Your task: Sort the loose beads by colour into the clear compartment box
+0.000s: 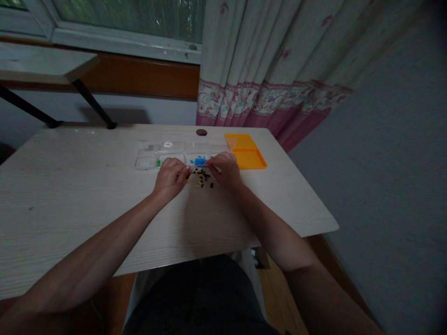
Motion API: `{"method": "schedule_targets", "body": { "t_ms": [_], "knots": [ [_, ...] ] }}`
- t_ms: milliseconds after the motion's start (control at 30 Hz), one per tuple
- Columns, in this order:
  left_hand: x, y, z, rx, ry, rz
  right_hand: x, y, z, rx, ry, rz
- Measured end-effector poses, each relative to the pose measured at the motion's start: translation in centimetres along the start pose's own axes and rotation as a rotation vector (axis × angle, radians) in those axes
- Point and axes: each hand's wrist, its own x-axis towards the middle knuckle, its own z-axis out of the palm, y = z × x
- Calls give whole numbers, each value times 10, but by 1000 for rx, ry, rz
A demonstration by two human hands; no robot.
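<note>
both hands down on the desk (pixel 87 195), left hand (pixel 170 178) and right hand (pixel 226 170) pinched shut over the small dark pieces (pixel 204 178) scattered between them, just in front of the clear compartment tray (pixel 167 153), left fingertips nearer.
</note>
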Motion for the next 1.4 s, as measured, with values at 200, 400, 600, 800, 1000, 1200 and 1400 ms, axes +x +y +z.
{"method": "schedule_targets", "body": {
  "t_ms": [200,400,600,800,1000,1200,1400],
  "knots": [
    [-1,-5,3,33,17,-7,5,28,-11,-82,193,311],
    [-2,-8,-7,158,-40,-3,0,30,-4,-202,40,399],
    [-3,-4,-16,328,-146,28,-2,31,2,-163,42,358],
    [-5,2,-18,311,-172,32,-3,35,5,-104,113,309],
    [-6,1,-18,310,-262,8,-4,35,8,-85,121,306],
    [-6,3,-14,292,-285,26,-3,35,10,-62,106,317],
    [-6,5,-10,305,-254,43,-3,35,11,-50,69,299]
  ]
}}
